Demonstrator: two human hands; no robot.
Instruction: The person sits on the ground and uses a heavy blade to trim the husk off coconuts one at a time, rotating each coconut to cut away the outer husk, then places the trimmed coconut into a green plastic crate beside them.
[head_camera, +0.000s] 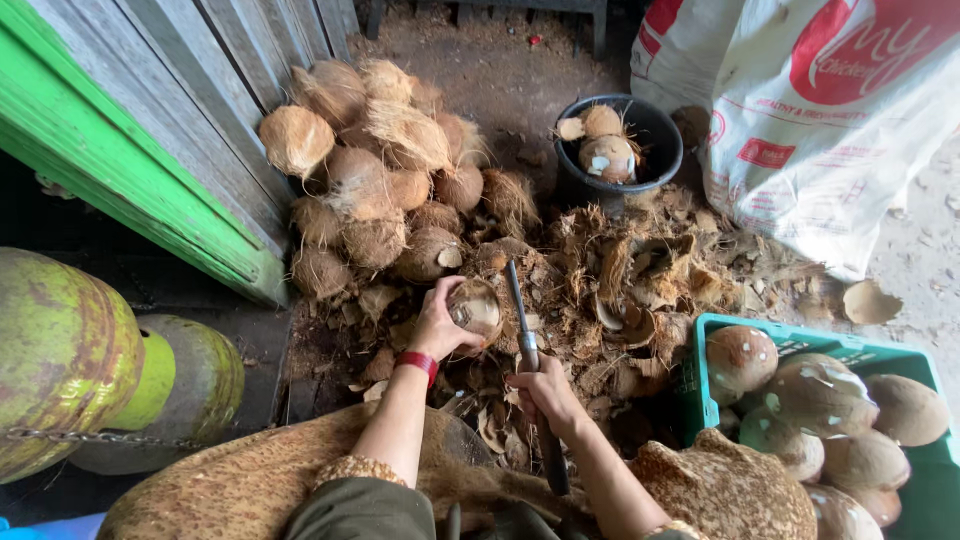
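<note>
Coconut (476, 309), brown and partly husked, sits in our left hand (440, 325), fingers curled round it, above the husk litter (620, 290) in the middle of the scene. Our right hand (545, 390) has its fingers wrapped tight on a long blade (521, 320) whose tip rises just right of the coconut. Farther left lies a pile of husked coconuts (380, 170); near right stands a green crate (700, 340) of peeled ones.
</note>
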